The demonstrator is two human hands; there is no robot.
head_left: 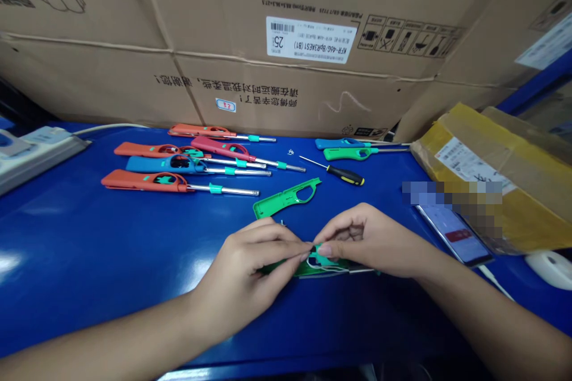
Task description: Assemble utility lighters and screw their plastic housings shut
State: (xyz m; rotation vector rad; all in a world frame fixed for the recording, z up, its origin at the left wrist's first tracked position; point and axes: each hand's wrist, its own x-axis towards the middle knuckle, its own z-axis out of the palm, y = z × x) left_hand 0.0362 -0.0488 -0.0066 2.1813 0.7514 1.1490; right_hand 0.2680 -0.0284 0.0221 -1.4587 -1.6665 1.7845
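An opened green lighter (308, 268) is held low above the blue table (134, 321), between both hands. Its left end is covered by the left hand (257, 265), whose thumb and fingers are pinched together at a small dark part (313, 248). Just beyond that hand, a loose green shell half (286, 199) is seen. The lighter's teal piece (322, 256) is touched by the right hand (357, 241), thumb and index finger brought close together; whether it is gripped cannot be told. Beyond the right hand, a screwdriver (344, 174) is laid.

A phone (458, 233) lies beside a yellow-taped box (496, 172).
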